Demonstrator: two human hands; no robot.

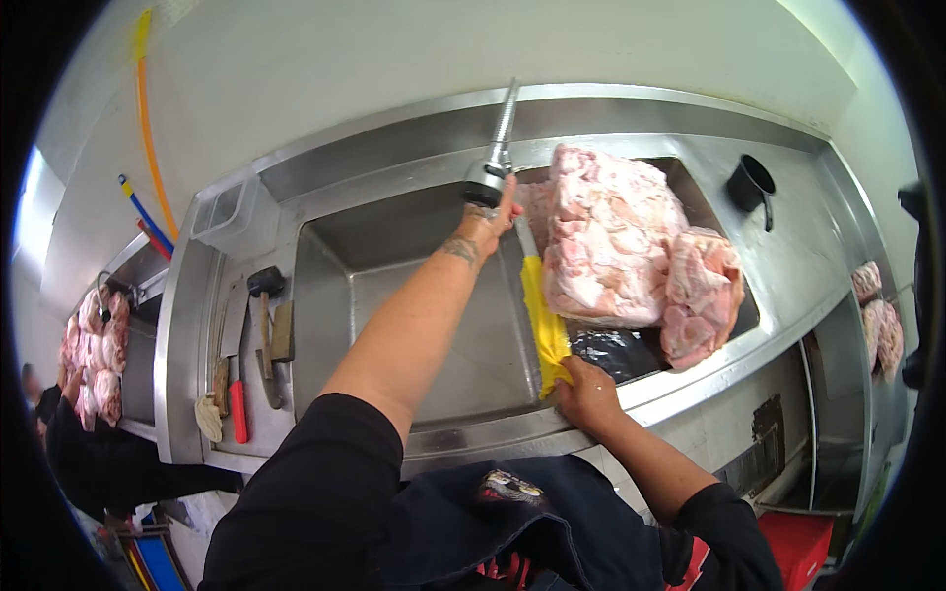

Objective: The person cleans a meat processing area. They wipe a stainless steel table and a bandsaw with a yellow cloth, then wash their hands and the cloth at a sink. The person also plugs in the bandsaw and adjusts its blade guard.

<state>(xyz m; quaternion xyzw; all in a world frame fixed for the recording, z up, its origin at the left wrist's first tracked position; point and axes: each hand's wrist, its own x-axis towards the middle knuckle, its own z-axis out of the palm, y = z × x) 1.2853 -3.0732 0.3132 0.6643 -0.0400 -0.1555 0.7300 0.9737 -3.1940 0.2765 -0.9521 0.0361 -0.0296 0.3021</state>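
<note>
My left hand point(483, 229) reaches across the left basin to the back of the sink. Its fingers are around the dark head of a spray faucet point(485, 183) with a coiled metal hose. My right hand point(589, 396) is at the front edge, closed on the near end of a yellow cloth point(544, 320), which lies along the divider between the two basins. Just right of the cloth, a big block of pale pink meat point(613, 241) rests over the right basin. A smaller piece of meat point(702, 295) leans against its right side.
Left of the empty-looking steel basin point(424, 325) lie a mallet point(265, 283), a cleaver point(283, 332) and a red-handled knife point(238, 409). A clear plastic tub point(236, 219) stands behind them. A black jug point(752, 185) sits at back right. Far left, another person works beside more meat point(97, 345).
</note>
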